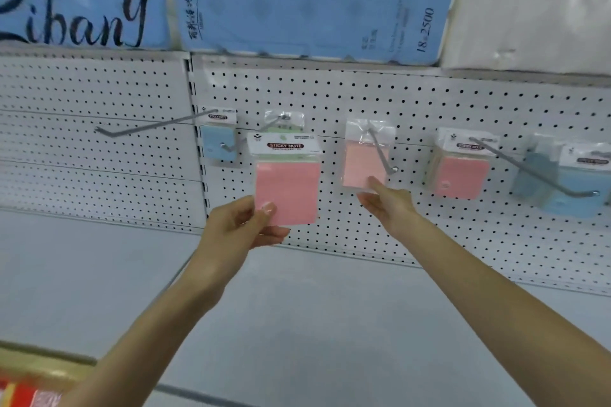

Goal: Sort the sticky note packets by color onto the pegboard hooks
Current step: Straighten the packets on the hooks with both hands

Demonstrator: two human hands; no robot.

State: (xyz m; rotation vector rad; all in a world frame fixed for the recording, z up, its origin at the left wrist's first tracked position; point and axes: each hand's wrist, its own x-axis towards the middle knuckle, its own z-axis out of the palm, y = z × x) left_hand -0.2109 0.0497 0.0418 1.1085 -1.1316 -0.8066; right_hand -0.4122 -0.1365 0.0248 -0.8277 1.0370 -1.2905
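Two bare forearms reach up from the bottom of the view, and low at the left edge sits a blurred patch of red and yellow goods [20, 393]. The left hand [238, 225] pinches the lower left corner of a pink sticky note packet with a white "STICKY NOTE" header card [287, 188], thumb on the front and fingers curled behind, and holds it upright in front of the white perforated pegboard [429, 102]. Just behind that packet's header, a pale green packet in clear wrap [284, 124] hangs on its own hook. The right hand [386, 205] is stretched out with straight fingers, gripping nothing, and its fingertips touch the bottom edge of a peach-orange packet in a clear sleeve [363, 162]. That one hangs on a grey metal hook [380, 152] in the middle of the board. Further left, a light blue packet [215, 142] hangs near the panel seam, and beside it a long grey hook [148, 125] juts from the left panel. To the right hangs a second pink packet [461, 172], and past that a blue packet [575, 195] near the frame edge, blurred. Big blue wrapped packs with black script [297, 10] sit on top of the board, and a pale grey shelf [297, 307] runs underneath the hands
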